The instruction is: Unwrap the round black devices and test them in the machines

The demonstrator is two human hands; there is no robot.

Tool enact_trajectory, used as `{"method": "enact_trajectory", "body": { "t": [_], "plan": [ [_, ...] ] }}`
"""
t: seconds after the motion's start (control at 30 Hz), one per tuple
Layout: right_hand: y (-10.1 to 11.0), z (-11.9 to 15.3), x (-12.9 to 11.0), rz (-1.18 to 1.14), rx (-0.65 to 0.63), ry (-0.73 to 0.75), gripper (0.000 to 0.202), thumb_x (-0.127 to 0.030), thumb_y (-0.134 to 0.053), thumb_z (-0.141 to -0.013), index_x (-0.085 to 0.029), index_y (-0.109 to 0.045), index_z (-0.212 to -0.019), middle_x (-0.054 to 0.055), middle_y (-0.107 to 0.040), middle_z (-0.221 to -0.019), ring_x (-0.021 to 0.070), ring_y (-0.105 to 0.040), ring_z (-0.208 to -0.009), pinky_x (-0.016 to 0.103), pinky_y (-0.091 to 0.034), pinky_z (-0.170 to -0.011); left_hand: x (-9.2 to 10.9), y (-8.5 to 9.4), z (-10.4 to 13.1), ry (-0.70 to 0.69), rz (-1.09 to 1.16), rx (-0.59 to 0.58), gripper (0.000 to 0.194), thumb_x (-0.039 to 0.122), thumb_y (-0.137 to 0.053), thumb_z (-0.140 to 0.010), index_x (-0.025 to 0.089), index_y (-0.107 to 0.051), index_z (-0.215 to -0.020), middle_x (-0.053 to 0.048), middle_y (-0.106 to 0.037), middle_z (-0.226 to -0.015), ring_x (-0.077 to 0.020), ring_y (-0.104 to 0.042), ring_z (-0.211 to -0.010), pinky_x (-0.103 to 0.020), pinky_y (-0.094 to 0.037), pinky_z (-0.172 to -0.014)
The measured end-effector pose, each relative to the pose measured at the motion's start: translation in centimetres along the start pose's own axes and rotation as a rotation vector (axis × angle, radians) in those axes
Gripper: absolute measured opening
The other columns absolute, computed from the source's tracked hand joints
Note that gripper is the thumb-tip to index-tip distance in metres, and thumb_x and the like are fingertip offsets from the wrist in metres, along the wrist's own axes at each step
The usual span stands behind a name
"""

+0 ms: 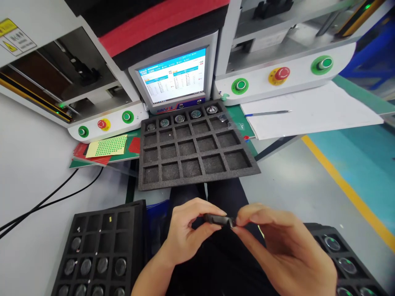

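Note:
My left hand [191, 230] pinches a small, thin black watch case [217, 220], seen edge-on, between thumb and fingers. At its right end, the thumb and fingertips of my right hand [277, 242] close on the same piece. Both hands are above my lap, in front of a black foam tray [197, 179]. Round watch cases [180, 119] fill that tray's far row, and the one at its right end [212, 109] has a lit display. The face of the held piece is turned out of sight.
Foam trays with round pieces stand at lower left [103, 238] and lower right [354, 242]. Behind are a monitor [175, 78] and machines with green buttons [240, 85] and red stop buttons [282, 73]. Paper [314, 111] with a pen [268, 113] lies right; a green-dot sticker sheet [106, 146] lies left.

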State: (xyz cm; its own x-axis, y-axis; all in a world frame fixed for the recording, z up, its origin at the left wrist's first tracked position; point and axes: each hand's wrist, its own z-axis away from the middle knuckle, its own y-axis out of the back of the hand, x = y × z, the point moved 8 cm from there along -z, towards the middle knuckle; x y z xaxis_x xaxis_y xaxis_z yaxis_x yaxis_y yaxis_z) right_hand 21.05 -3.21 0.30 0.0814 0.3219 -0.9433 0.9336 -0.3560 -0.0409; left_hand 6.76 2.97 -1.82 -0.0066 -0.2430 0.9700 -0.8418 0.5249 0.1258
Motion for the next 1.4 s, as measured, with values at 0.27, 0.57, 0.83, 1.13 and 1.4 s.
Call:
{"method": "enact_trajectory", "body": {
  "t": [0.27,0.57,0.83,1.13,1.4],
  "plan": [
    [0.5,0.4,0.6,-0.105,0.050,0.001,0.035,0.001,-0.067,-0.078,-0.024,-0.061,-0.102,0.001,-0.067,-0.079,0.0153,-0.067,-0.075,0.025,-0.060,-0.066,-0.2,-0.5,-0.1,-0.007,0.067,-0.006,0.014,0.028,-0.070,-0.088,0.021,-0.074,-0.099,-0.006,-0.075,-0.088,-0.0161,-0.069,-0.079,-0.024,-0.053,-0.072],
    [0.2,0.1,-0.1,-0.038,-0.100,0.063,0.032,0.003,-0.060,-0.082,-0.024,-0.054,-0.098,0.000,-0.063,-0.076,0.0139,-0.063,-0.068,0.025,-0.057,-0.060,0.3,-0.7,0.0,-0.048,0.047,-0.002,0.018,0.034,-0.068,-0.089,0.020,-0.075,-0.098,-0.007,-0.075,-0.084,-0.0162,-0.069,-0.075,-0.024,-0.053,-0.068],
    [1.2,1.0,-0.3,-0.001,0.118,0.142,0.045,0.007,-0.066,-0.074,-0.025,-0.059,-0.105,0.002,-0.070,-0.090,0.0166,-0.069,-0.079,0.030,-0.062,-0.068,0.6,-0.8,0.0,-0.090,0.015,0.029,0.016,0.029,-0.068,-0.089,0.021,-0.074,-0.101,-0.006,-0.076,-0.087,-0.0159,-0.070,-0.078,-0.024,-0.054,-0.070],
    [1.4,1.2,0.2,0.035,0.156,0.098,0.042,0.007,-0.069,-0.074,-0.022,-0.067,-0.105,0.002,-0.072,-0.080,0.0183,-0.070,-0.072,0.027,-0.061,-0.059,0.2,-0.6,-0.7,-0.085,-0.004,0.066,0.015,0.030,-0.069,-0.088,0.020,-0.075,-0.098,-0.006,-0.075,-0.082,-0.0143,-0.067,-0.071,-0.022,-0.053,-0.063],
    [0.7,0.2,-0.4,0.101,0.156,0.240,0.044,0.009,-0.061,-0.075,-0.022,-0.066,-0.105,0.002,-0.072,-0.083,0.0184,-0.071,-0.074,0.031,-0.061,-0.064,1.4,-0.8,-0.4,-0.191,-0.201,0.257,0.016,0.016,-0.067,-0.086,0.020,-0.074,-0.100,-0.003,-0.073,-0.076,-0.0125,-0.066,-0.064,-0.020,-0.053,-0.058]
  ]
}}
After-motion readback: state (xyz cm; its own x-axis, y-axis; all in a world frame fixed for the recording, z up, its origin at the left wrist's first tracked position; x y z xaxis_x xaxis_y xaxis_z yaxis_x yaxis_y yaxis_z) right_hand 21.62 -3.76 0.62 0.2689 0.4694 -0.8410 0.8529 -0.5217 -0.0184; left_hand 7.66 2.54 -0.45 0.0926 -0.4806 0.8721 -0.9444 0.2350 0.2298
